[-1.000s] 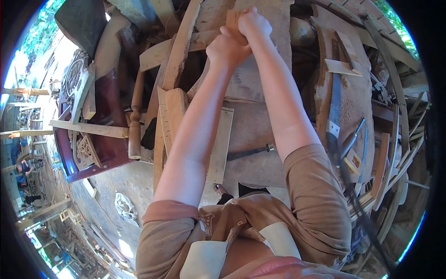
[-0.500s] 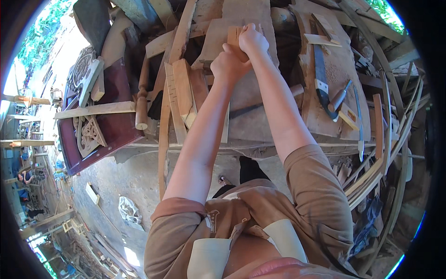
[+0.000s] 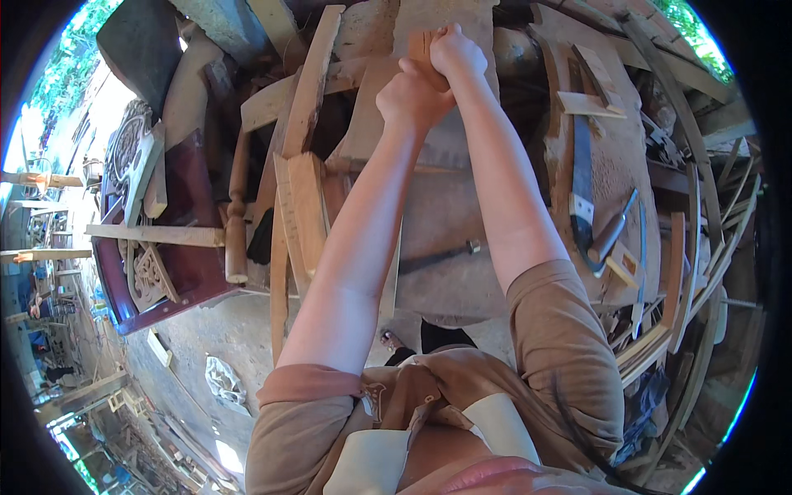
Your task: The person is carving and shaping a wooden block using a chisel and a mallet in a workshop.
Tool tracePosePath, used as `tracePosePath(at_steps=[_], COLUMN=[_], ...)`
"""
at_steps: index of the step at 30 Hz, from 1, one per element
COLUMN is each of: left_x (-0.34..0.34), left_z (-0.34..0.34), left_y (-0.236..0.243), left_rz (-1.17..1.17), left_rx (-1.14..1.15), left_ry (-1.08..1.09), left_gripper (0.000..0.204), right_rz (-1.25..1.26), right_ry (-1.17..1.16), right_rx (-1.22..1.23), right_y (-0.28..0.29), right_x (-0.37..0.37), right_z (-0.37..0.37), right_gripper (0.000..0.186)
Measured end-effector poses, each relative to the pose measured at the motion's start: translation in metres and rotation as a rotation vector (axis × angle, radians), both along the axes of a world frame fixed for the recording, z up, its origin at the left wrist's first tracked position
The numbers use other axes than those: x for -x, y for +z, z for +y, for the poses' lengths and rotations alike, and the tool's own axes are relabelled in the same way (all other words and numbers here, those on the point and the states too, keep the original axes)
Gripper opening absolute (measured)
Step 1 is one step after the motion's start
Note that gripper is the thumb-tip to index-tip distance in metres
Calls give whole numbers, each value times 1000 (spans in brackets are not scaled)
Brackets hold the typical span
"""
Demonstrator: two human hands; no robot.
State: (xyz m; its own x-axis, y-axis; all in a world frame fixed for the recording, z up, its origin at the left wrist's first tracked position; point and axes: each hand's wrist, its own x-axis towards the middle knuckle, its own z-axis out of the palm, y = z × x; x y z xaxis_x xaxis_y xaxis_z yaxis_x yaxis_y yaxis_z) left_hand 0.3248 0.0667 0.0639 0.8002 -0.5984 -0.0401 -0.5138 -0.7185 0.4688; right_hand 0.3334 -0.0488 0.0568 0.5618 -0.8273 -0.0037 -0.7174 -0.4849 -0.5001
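Note:
Both arms stretch out over the workbench (image 3: 437, 206). At its far side a small reddish-brown wooden block (image 3: 421, 48) is gripped between my hands. My left hand (image 3: 415, 95) is closed around the near end of the block. My right hand (image 3: 459, 54) is closed on its right side, higher up, with the wrist close to the left hand. Fingers hide much of the block, so I cannot tell its full shape. Beneath my forearms lies a dark, narrow metal tool (image 3: 439, 257) on the bench. Left of my left forearm stand pale wooden pieces (image 3: 307, 206).
On the right, a board bears a long dark blade (image 3: 582, 161) and a small wooden frame piece (image 3: 623, 268). Leftward are a turned wooden leg (image 3: 237, 214), a dark red panel (image 3: 194, 272) and carved scrollwork (image 3: 151, 276). A white bag (image 3: 223, 379) lies on the floor.
My hands, still closed on the block, have reached slightly farther away across the bench. The view has shifted, so the bench and its tools sit lower in the picture.

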Motion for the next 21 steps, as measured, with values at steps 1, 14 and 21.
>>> tracePosePath(at_steps=[1, 14, 21], left_x=[-8, 5, 70], left_z=[-8, -2, 55], left_y=[1, 4, -3], left_rz=[-11, 11, -26], left_rx=[-9, 6, 71], left_ry=[14, -24, -65], left_gripper=[87, 87, 83], right_rz=[-2, 3, -3], right_ry=[3, -35, -89], right_rx=[13, 21, 25], right_y=[1, 0, 2], right_x=[-10, 7, 79], right_z=[-9, -6, 53], right_gripper=[38, 37, 36])
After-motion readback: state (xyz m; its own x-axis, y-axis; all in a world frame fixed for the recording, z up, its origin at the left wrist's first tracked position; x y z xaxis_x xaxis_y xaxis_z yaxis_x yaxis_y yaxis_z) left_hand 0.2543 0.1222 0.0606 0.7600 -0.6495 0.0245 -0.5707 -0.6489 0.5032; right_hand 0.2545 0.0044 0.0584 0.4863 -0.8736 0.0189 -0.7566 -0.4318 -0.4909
